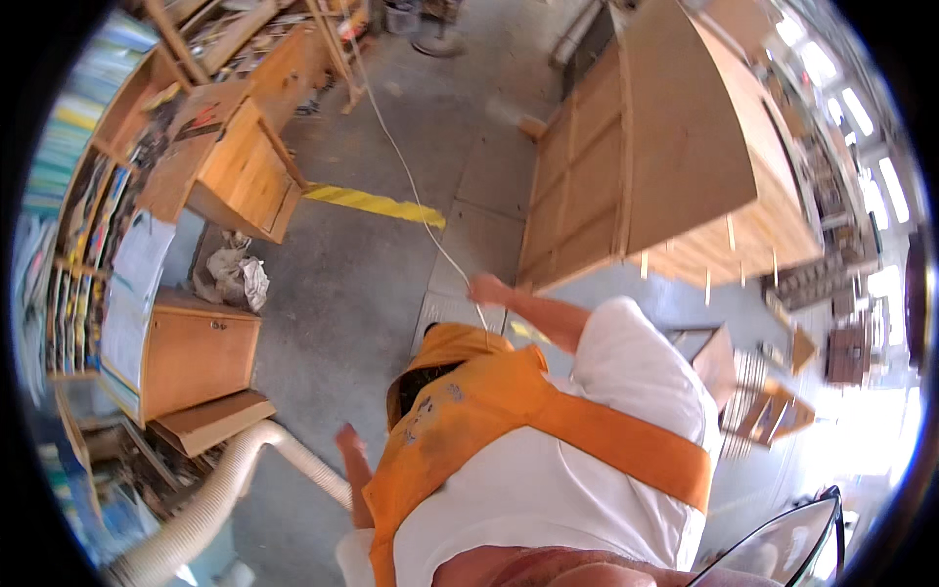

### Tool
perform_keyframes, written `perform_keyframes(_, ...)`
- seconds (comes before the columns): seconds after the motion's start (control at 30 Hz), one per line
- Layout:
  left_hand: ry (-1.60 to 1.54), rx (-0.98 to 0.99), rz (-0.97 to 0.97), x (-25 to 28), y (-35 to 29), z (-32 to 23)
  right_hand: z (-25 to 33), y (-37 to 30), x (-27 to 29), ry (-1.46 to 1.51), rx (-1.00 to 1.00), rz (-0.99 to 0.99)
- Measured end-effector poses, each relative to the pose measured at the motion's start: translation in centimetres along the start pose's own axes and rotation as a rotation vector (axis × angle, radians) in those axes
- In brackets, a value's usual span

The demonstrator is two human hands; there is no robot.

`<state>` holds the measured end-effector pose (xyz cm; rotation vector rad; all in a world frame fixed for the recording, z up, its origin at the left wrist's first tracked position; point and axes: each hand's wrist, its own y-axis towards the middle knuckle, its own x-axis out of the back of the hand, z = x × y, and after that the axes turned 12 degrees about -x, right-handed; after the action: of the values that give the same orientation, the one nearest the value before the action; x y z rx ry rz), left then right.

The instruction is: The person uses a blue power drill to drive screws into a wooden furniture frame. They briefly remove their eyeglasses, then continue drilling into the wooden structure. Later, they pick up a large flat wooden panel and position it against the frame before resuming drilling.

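My right hand point(490, 291) is held out in front of me, its fingers curled at a thin white cord point(399, 152). The cord runs from the far top of the view down to this hand, and a short length continues below it over my orange apron point(469, 391). Low at my left side hangs my left hand point(350, 440), blurred, with its fingers hard to make out. Nothing shows in it. A ribbed beige hose point(230, 479) passes close by this hand.
A large wooden cabinet point(685, 147) stands ahead right. Wooden cabinets point(201, 352) and a crumpled pale bag point(235, 276) line the left. Yellow striped tape point(377, 205) marks the grey floor point(323, 274). Wooden frames point(778, 411) stand at the right.
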<state>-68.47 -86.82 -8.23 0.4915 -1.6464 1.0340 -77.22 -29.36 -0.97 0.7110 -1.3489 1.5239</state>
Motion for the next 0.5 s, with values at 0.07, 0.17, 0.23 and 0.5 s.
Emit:
perform_keyframes(0.07,-0.296,0.198,0.444,-2.2,-4.6,0.6,7.2,1.1,2.7,0.246,0.03,-0.016)
perform_keyframes(0.17,-0.659,0.385,0.372,-0.2,-4.3,-1.6,7.6,0.0,4.1,0.39,0.009,-0.08)
perform_keyframes(0.23,-0.754,0.391,0.309,1.3,-1.5,-1.6,7.5,1.0,3.2,0.334,-0.014,-0.045)
perform_keyframes(0.5,-0.868,0.382,0.075,5.6,8.5,0.8,0.0,5.0,-3.3,-0.059,-0.205,0.314)
